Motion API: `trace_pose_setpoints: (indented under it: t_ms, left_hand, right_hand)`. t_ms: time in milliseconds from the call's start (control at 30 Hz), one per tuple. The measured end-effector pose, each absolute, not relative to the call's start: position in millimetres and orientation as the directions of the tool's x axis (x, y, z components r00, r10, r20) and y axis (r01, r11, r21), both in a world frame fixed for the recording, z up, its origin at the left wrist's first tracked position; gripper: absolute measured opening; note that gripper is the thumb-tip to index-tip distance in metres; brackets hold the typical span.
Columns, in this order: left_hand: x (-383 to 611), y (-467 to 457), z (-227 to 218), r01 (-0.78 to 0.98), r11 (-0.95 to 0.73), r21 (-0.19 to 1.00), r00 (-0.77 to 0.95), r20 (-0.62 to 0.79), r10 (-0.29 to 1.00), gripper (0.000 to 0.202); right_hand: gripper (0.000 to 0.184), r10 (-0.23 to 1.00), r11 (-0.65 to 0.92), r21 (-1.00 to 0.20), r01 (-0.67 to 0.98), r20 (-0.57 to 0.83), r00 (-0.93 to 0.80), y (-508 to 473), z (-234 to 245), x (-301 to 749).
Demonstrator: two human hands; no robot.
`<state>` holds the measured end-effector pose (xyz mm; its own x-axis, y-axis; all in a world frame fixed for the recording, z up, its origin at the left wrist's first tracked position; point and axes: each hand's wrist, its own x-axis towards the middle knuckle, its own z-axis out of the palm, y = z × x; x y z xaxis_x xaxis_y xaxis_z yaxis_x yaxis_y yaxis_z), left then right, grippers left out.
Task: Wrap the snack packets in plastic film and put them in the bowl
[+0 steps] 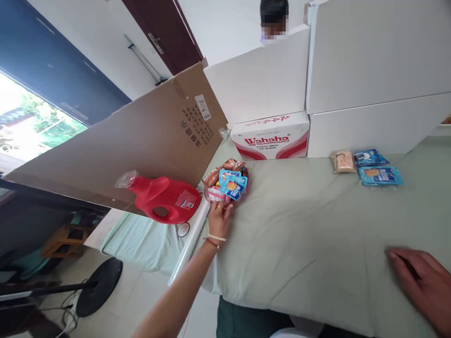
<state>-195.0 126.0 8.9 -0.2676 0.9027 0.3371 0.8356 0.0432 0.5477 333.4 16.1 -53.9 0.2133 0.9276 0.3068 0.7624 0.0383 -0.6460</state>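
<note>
The left hand (220, 213), with bracelets at its wrist, is at the near rim of a bowl (245, 191) on the cloth-covered bench (299, 225). Its fingers are slightly parted beside a pink pack (218, 195); whether they grip the pack, the rim or neither cannot be told from this angle. The bowl is filled with brown packs (212, 178) towards the back and left, and blue packs (233, 187) on top, overlapping.

The right hand (424, 284) is at the right edge of the view, over the near part of the bench, well apart from the bowl. It is blurred but appears loosely curled, with a narrow gap between thumb and fingers.

Beyond the right hand, a tan pack (344, 161) lies beside further blue wrappers (380, 175). A red jug (176, 199) is just left of the bowl, in front of a cardboard sheet (123, 136). A Wahaha carton (271, 141) is behind the bowl, to the right, below a white panel (260, 75). A person (275, 13) is partly visible behind the panel.
</note>
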Motion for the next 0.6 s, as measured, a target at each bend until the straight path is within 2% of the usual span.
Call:
trace_pose_setpoints:
  t_ms: [67,167,300,367,433,467,600]
  left_hand:
    - [-172,92,11,0.826,0.007,0.563,-0.246,0.35,0.904,0.036]
    - [-135,64,27,0.749,-0.074,0.658,-0.266,0.401,0.876,0.031]
    - [-89,78,66,0.572,-0.151,0.806,-0.298,0.377,0.877,0.028]
    - [-70,104,85,0.391,-0.106,0.914,-0.335,0.249,0.909,0.029]
    - [-55,138,100,0.109,0.012,0.994,-0.352,0.028,0.936,0.031]
    - [-49,155,106,-0.019,0.109,0.994,-0.324,-0.11,0.94,0.033]
    - [-35,215,119,-0.129,0.258,0.957,-0.257,-0.284,0.924,0.04]
  right_hand:
    - [0.014,0.934,0.037,-0.624,0.78,0.299,0.195,14,-48,332]
    - [0.018,0.942,0.042,-0.614,0.789,0.288,0.174,13,-40,326]
    - [0.028,0.943,0.069,-0.611,0.789,0.299,0.149,14,-38,324]
    - [0.032,0.939,0.082,-0.618,0.782,0.31,0.147,14,-39,324]
    - [0.032,0.938,0.093,-0.633,0.769,0.314,0.146,13,-39,325]
    - [0.032,0.938,0.098,-0.64,0.762,0.315,0.144,13,-39,325]
    - [0.031,0.939,0.093,-0.643,0.76,0.31,0.148,11,-36,326]
